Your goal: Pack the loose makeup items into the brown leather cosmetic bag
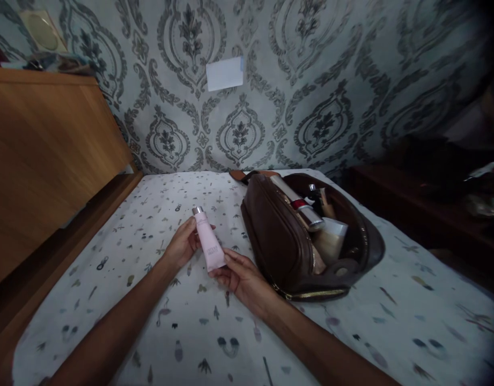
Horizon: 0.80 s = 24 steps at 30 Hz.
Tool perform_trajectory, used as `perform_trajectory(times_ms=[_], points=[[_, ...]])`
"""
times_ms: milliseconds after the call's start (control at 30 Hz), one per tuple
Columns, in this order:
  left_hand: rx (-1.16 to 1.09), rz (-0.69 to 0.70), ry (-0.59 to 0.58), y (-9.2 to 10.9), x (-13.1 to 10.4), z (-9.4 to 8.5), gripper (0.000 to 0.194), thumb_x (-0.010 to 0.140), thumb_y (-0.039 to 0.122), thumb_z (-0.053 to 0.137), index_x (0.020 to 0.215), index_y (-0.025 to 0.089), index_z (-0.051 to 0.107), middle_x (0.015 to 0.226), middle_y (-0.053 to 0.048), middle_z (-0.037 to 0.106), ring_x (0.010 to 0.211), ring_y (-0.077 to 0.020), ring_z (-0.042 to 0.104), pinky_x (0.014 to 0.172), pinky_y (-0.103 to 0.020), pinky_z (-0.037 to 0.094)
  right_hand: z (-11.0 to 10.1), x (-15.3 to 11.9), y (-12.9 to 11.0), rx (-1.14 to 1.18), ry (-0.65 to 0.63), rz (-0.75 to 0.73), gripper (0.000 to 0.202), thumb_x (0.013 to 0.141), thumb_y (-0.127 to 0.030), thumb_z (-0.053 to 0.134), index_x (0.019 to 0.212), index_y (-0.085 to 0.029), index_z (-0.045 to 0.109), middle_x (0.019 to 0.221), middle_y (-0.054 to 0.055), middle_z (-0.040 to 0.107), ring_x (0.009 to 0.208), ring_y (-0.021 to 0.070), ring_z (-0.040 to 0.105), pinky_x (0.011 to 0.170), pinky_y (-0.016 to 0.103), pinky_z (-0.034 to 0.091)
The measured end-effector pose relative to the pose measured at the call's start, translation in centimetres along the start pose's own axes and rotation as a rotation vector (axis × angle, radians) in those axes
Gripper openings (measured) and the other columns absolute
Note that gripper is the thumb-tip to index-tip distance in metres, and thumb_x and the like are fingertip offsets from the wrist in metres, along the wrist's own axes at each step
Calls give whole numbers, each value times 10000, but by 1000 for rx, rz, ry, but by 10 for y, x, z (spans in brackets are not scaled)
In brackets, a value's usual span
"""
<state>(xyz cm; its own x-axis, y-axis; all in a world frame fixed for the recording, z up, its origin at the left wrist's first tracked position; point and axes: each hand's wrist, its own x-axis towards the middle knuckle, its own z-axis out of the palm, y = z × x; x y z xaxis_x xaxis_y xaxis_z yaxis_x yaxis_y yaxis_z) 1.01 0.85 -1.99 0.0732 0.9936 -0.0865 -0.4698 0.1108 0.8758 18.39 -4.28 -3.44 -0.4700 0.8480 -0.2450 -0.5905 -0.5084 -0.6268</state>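
A pink tube (208, 241) with a silver cap is held between both hands over the patterned white cloth, its cap pointing up and away. My left hand (184, 244) grips it near the cap end, fingers partly behind it. Around its wide lower end, the thumb and fingers of my right hand (241, 276) are closed. Just right of the hands, an unzipped dark brown bag (277, 236) holds a silver cylinder with a red band (299, 203), a clear container with beige contents (331, 238) and other small cosmetic items.
A wooden cabinet (49, 161) stands along the left side, with items on top. Behind the cloth-covered surface (170, 187) rises a patterned wall (238, 123) bearing a white card (225, 74). Dark furniture (411, 193) with blurred objects lies at the right.
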Motion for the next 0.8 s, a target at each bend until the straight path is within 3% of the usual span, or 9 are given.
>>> perform_trajectory(times_ms=[333,633,800], points=[[-44,14,0,0,1,-2,276,833,397,691,965,174,597,890,-57,745,729,-158,697,645,-248,570,-3,2,3,-15,32,-36,545,635,-326,885,1082,-160,620,768,52,744,624,137,702,557,187,507],[-39,-17,-27,3,0,-1,411,890,424,604,1200,155,580,896,-92,745,744,-192,704,638,-287,575,-6,5,4,23,43,-25,524,588,-310,907,1021,-168,648,747,36,731,577,122,669,529,194,483],[-53,16,-8,2,2,-3,317,853,402,658,1046,153,621,933,-93,740,783,-188,702,635,-270,574,-5,5,2,28,77,-1,531,517,-320,935,951,-172,669,691,8,697,514,100,614,482,190,422]])
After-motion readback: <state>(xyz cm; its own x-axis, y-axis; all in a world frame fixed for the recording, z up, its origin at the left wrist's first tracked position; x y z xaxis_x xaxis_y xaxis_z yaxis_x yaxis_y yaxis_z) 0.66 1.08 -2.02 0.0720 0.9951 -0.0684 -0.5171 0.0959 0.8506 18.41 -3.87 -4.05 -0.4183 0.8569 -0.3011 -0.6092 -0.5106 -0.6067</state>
